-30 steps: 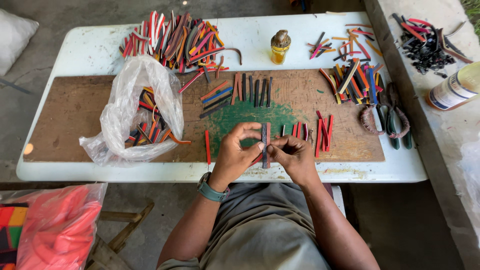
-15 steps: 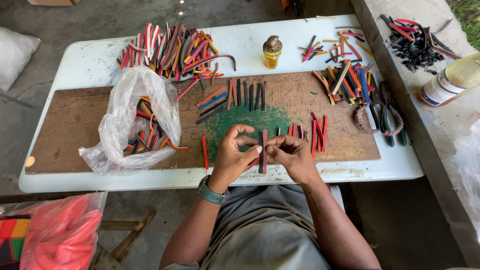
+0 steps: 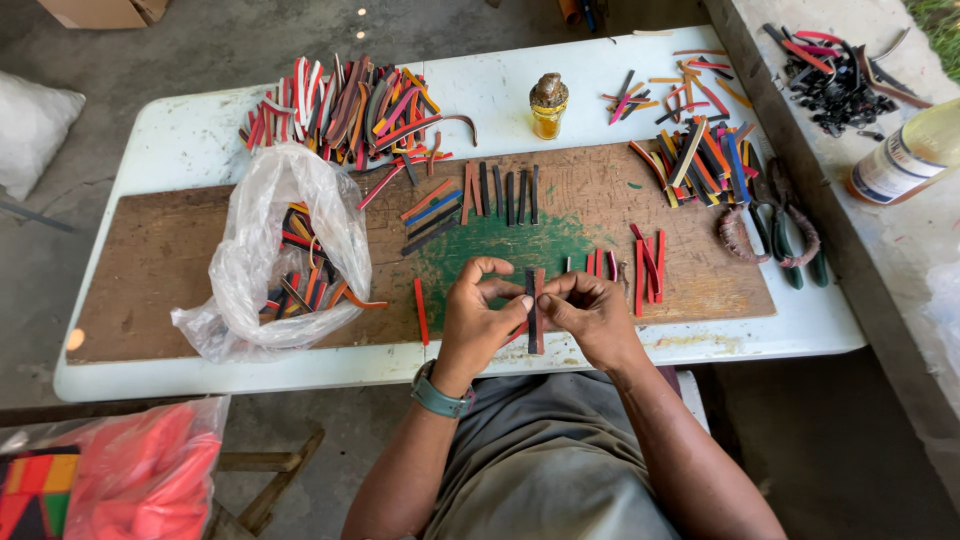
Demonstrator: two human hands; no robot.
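My left hand [image 3: 478,318] and my right hand [image 3: 592,315] meet over the near edge of a brown wooden board [image 3: 150,260]. Together they pinch a pair of narrow strips [image 3: 535,312], one dark and one brown-red, held upright side by side. Fingers of both hands press on the strips from either side. A single red strip [image 3: 421,311] lies on the board just left of my left hand. A few red strips [image 3: 648,264] lie just right of my right hand. A teal watch sits on my left wrist.
A clear plastic bag [image 3: 275,255] of coloured strips lies at the left. Heaps of strips [image 3: 345,105] sit at the back, with a small yellow bottle [image 3: 548,106]. Pliers [image 3: 790,230] lie at the right. A red bag [image 3: 140,475] hangs below the white table [image 3: 130,160].
Both hands stay at the board's near edge with the strips between them. The fingers have shifted slightly along the strips. The camera view has drifted a little.
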